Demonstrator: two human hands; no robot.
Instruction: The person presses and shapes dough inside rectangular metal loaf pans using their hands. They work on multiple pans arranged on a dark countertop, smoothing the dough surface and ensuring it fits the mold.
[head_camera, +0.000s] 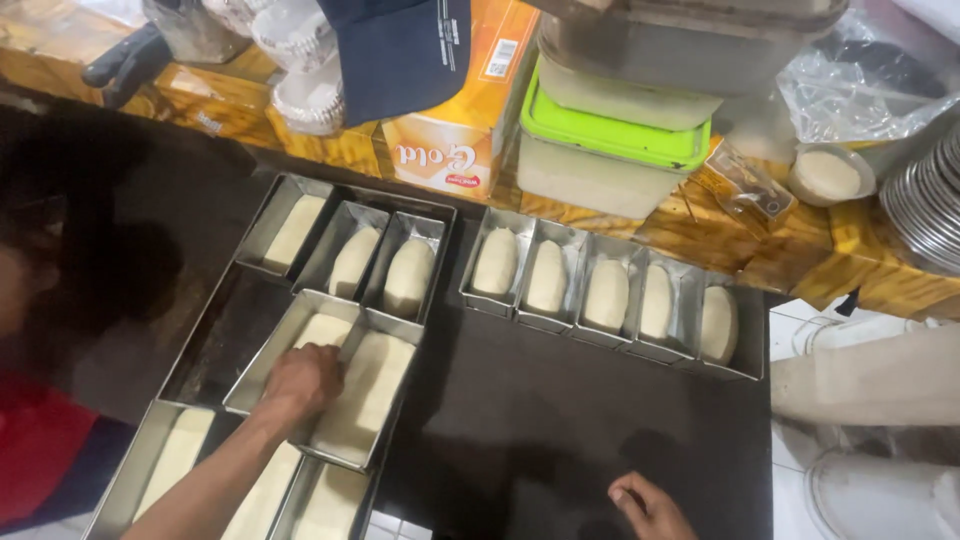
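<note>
Left hand (300, 380) presses fingers curled onto dough (322, 332) in long tin (262, 370), clamped on nothing. Tin's long axis runs near-to-far, far end tilted right. Second long tin (395, 410) touches it on right. Three short tins (350, 260) beyond; row of five (610, 295) further right. Right hand (650, 505) rests loosely curled on dark desk (560, 400), holding nothing.

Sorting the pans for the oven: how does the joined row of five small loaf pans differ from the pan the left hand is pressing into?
The five-pan row has narrow pans, each holding a rounded dough lump; the pressed pan is wider and longer. Its dough lies flattened, filling the pan, with the left hand on it; the row is untouched. Both are metal, holding pale dough on the dark tray.
</note>
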